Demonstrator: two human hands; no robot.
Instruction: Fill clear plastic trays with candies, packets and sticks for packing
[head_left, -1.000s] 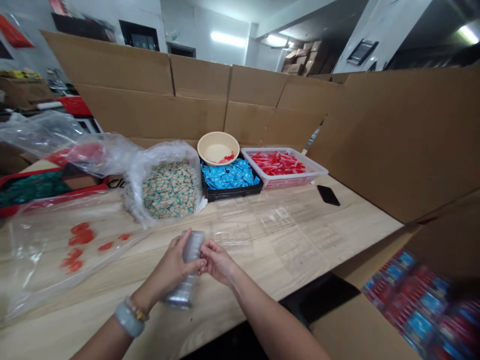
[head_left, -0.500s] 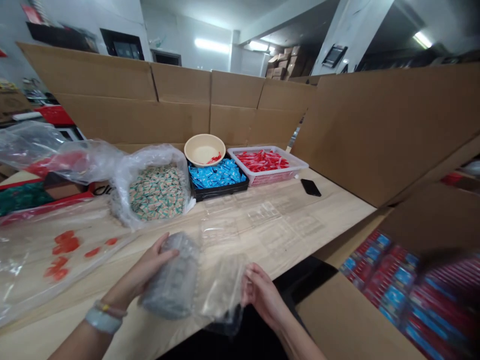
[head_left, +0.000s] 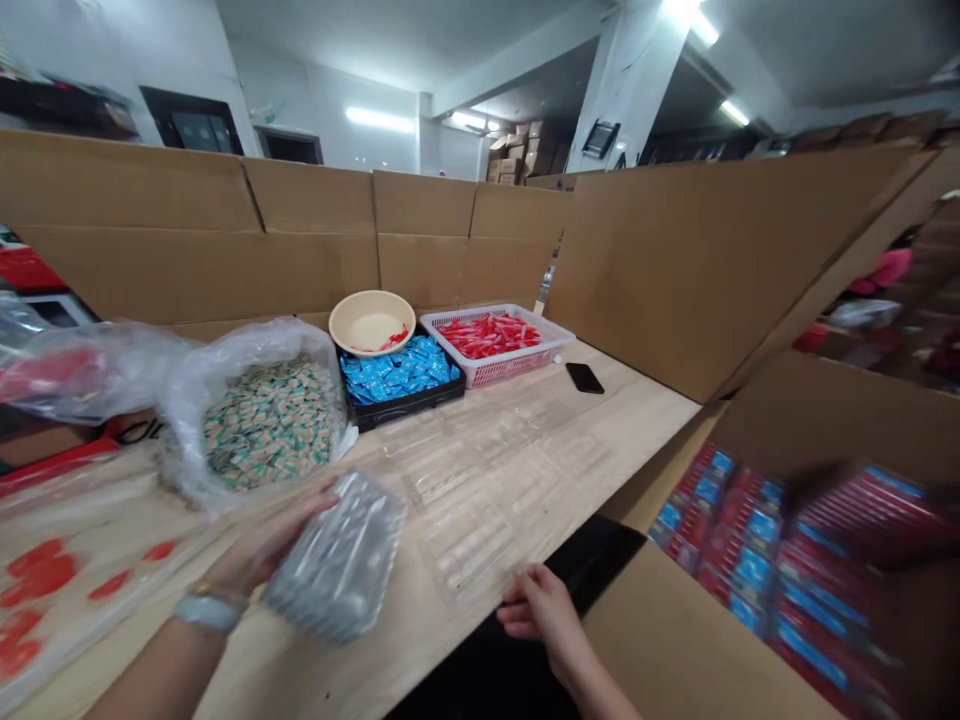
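My left hand point(head_left: 259, 545) grips a stack of clear plastic trays point(head_left: 337, 565) just above the wooden table point(head_left: 637, 415), fingers wrapped round its far side. My right hand point(head_left: 540, 612) rests at the table's near edge with its fingers curled onto the corner of a single clear tray point(head_left: 472, 545) lying flat there. Several more clear trays point(head_left: 480, 445) lie spread across the middle of the table. Behind them sit a clear bag of small green and orange packets point(head_left: 266, 420), a black tray of blue sachets point(head_left: 397, 368), a white basket of red sachets point(head_left: 491, 335) and a cream bowl point(head_left: 371, 322).
Cardboard walls point(head_left: 315, 240) stand round the back and right of the table. An open carton of red and blue boxes point(head_left: 787, 560) is at lower right. A black phone point(head_left: 584, 377) lies near the basket. Plastic sheet with red pieces point(head_left: 45, 580) covers the left.
My right hand has laid the single clear tray flat at the table's edge, where it was holding it up before. The view has swung right, and the left hand still holds the stack.
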